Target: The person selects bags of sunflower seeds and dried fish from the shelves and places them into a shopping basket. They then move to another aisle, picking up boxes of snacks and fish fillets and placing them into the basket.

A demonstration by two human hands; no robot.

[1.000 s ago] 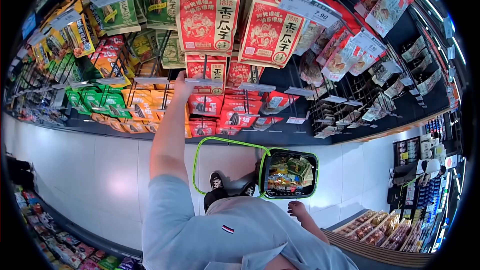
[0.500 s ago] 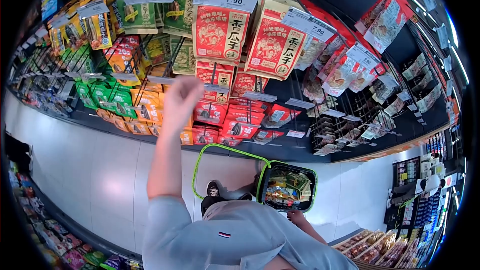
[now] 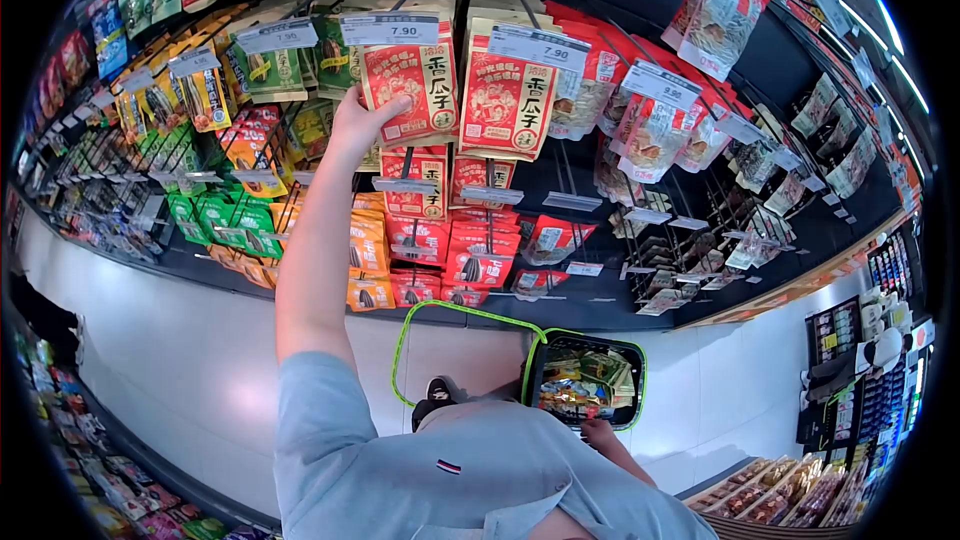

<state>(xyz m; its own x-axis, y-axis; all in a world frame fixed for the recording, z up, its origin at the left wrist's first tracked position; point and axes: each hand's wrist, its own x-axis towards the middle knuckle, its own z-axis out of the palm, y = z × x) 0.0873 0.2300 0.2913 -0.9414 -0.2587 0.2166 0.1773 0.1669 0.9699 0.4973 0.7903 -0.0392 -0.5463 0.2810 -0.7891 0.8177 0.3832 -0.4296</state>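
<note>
Left arm: reaching forward, elbow almost straight.
Left hand: thumb over the front, fingers around the left edge of a red-and-cream rectangular snack bag, gripping it.
Bag: hanging at the front of the black display rack.
Right hand: by the near edge of a green-rimmed black basket; grip cannot be told.
Room: pale tiled floor along the rack's lower edge.

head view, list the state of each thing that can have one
Red packet: hanging, front outward
Left hand: thumb on that packet's front; firm grip unclear
Price tag above it: reads 7.90
Basket: open-topped, holding packets
Green handle: extended to one side
Right hand: at basket's near edge; contact unclear
</note>
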